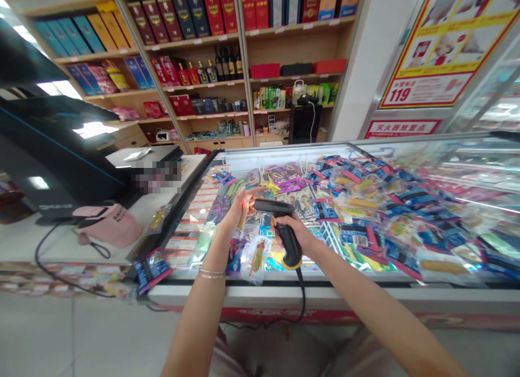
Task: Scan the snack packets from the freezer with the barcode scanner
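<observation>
My right hand is wrapped around the grip of a black and yellow handheld barcode scanner, whose head points left. Just in front of the scanner head is my left hand, reddish light falling on its fingers. A narrow tan edge shows by the left palm; the fingers are partly bent around it, and what it belongs to is hard to make out. Below the hands, a clear packet with a yellow snack lies on the glass top of a chest freezer. Blue and pink packets spread to the right.
At left, a counter holds a pink cap and a black checkout terminal. A blue packet rests at the freezer's left corner. The scanner cable hangs over the front edge. Shelves of boxes and bottles stand behind.
</observation>
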Demonstrator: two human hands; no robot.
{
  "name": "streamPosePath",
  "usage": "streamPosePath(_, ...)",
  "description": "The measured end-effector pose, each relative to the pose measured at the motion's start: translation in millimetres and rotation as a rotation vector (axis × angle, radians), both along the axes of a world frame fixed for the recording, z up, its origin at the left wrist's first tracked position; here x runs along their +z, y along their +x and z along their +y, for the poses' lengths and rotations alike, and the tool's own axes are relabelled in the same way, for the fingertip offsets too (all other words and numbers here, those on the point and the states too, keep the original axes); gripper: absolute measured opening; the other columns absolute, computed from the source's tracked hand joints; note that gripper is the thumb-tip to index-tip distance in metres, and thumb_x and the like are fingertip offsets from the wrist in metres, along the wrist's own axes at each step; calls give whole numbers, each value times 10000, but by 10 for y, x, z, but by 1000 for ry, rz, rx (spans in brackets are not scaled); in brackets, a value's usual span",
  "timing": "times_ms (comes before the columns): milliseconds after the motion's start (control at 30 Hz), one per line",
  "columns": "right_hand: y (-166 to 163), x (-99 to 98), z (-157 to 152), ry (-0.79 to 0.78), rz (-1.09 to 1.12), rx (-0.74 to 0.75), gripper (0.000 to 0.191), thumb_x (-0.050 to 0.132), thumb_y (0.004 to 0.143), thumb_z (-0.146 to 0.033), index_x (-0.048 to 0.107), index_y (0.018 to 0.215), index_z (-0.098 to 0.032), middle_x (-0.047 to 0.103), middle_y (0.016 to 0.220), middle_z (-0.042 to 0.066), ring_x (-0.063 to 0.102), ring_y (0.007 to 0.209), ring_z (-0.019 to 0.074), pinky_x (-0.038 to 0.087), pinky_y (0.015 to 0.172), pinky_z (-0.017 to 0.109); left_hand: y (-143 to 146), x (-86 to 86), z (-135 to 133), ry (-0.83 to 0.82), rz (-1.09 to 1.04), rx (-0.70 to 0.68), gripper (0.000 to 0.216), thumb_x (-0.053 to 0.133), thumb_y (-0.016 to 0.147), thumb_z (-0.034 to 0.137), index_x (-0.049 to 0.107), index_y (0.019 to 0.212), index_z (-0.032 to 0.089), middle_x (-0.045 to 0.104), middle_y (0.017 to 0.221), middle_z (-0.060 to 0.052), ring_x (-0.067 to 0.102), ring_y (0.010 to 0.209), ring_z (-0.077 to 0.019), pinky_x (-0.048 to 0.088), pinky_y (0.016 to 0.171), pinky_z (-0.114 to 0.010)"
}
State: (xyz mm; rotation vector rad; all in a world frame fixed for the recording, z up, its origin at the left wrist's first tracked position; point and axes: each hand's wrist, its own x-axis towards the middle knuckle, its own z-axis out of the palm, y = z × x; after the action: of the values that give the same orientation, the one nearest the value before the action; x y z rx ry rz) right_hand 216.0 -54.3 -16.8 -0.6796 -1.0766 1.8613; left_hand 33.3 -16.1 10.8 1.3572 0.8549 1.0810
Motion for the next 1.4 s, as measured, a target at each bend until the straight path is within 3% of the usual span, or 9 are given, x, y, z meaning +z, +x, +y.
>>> streamPosePath(233,-1,27,-11,2,7,7,168,618,662,-319,582,672,-154,581,547,-6,496,362,98,404,346,215,0,-13,2,-6,-64,-32,691,364,813,661,579,1228,152,420,557,31,248,383,-48,123,365,-207)
streamPosePath(333,1,75,-44,40,-30,-16,176,620,669,-322,582,672,-150,578,548,-4,499,368,97,406,353,215,-9,-1,-5,-18,-125,-35,582,453,799,554,576,1219,170,426,599,33,246,396,-44,133,357,-202)
streamPosePath(500,28,129,-65,170,-123,-75,186,623,702,-324,593,706,-141,562,546,-6,500,376,103,407,360,228,-53,33,-17,-23,-211,-76,574,496,681,295,555,1241,180,477,640,24,289,424,-54,206,384,-195)
streamPosePath(667,49,111,-29,224,-134,-89,189,621,718,-330,594,741,-144,557,563,-10,500,387,105,412,367,234,-37,24,0,2,-187,-12,573,451,606,224,628,1141,118,585,736,-37,474,577,-116,388,531,-225)
streamPosePath(767,48,102,-17,205,-160,-90,188,625,712,-327,587,724,-144,564,577,-7,503,387,102,420,369,234,-10,15,14,-9,-192,63,524,442,633,244,652,1099,127,618,820,-51,535,695,-148,435,624,-245)
streamPosePath(933,41,102,-25,200,-180,-38,191,625,711,-326,579,677,-144,552,549,-9,510,383,108,423,371,234,9,36,17,-146,-212,43,541,433,754,450,636,1131,119,540,592,-15,401,457,-104,291,428,-218)
streamPosePath(1067,44,95,-28,236,-172,-20,185,620,717,-329,563,665,-161,544,509,-15,501,374,108,423,374,232,28,36,10,-149,-135,-12,692,397,779,632,650,1118,83,568,582,-37,361,429,-90,226,399,-219)
streamPosePath(1200,51,77,-21,260,-182,-18,194,610,726,-320,544,626,-168,531,469,-13,492,361,112,422,376,236,44,12,4,-145,-116,-60,700,375,794,663,666,1105,107,594,610,-50,380,435,-93,247,400,-221)
streamPosePath(1400,52,110,-39,224,-179,-33,192,618,718,-317,569,630,-153,536,491,-13,494,364,106,425,376,232,27,0,13,-126,-76,5,740,316,810,668,650,1134,93,566,563,-45,350,421,-96,239,406,-227)
